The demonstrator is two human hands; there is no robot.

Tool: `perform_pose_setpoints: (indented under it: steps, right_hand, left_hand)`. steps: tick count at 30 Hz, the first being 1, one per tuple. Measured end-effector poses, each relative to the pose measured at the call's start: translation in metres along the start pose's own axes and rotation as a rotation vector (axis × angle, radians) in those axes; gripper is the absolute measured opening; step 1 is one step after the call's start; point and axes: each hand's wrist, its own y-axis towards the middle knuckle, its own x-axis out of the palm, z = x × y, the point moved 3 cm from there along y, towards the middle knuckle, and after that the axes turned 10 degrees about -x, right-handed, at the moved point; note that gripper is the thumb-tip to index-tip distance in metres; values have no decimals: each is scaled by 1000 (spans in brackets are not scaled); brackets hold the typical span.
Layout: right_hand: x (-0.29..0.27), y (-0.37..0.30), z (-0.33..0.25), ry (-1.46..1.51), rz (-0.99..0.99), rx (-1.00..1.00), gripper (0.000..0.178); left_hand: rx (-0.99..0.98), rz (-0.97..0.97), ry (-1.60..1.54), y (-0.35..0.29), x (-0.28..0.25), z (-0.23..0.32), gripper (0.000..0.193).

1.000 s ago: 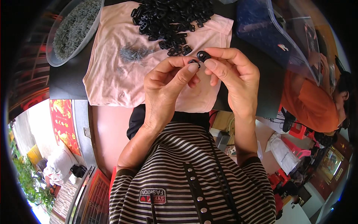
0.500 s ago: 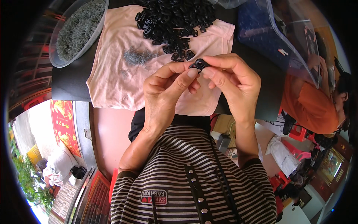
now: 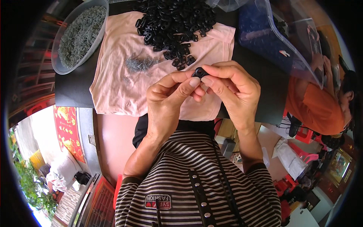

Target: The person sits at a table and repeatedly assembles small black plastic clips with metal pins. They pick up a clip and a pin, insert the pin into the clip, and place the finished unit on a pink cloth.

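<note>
A small black plastic cord lock (image 3: 199,72) with a round hole is pinched between the fingertips of both hands, above the near edge of a pink cloth (image 3: 113,90). My left hand (image 3: 166,94) grips its left side with thumb and forefinger. On the other side, the thumb and forefinger of my right hand (image 3: 236,89) press against it. Just beyond my fingers lies a heap of similar black pieces (image 3: 176,22), a few straggling toward me. Left of those, a small pile of fine grey metal springs (image 3: 140,64) rests on the cloth.
At the far left stands a clear plastic tub (image 3: 65,71) full of grey springs (image 3: 81,38). A clear-walled bin with a blue base (image 3: 257,34) occupies the far right of the dark table (image 3: 73,90). Beyond it sits another person in an orange top (image 3: 315,108).
Both hands have come slightly nearer to me with the cord lock, which has turned a little between the fingertips. The whole view has also shifted slightly.
</note>
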Motion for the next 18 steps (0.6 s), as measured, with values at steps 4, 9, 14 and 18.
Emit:
perform_pose_setpoints:
  steps: [4,9,14,18]
  right_hand:
    - [-1,-1,2,-23,-47,-20,19]
    - [-3,-2,4,-68,-73,20,22]
    - [1,0,-4,-219,-92,-71,28]
    - [0,-1,-6,-323,-88,-119,30]
  left_hand:
    - [-10,3,-10,0,0,-4,17]
    - [-39,-20,-14,0,-1,-2,18]
    - [-41,-3,-39,0,-5,-1,18]
    - [-36,-16,-8,0,-5,-4,19]
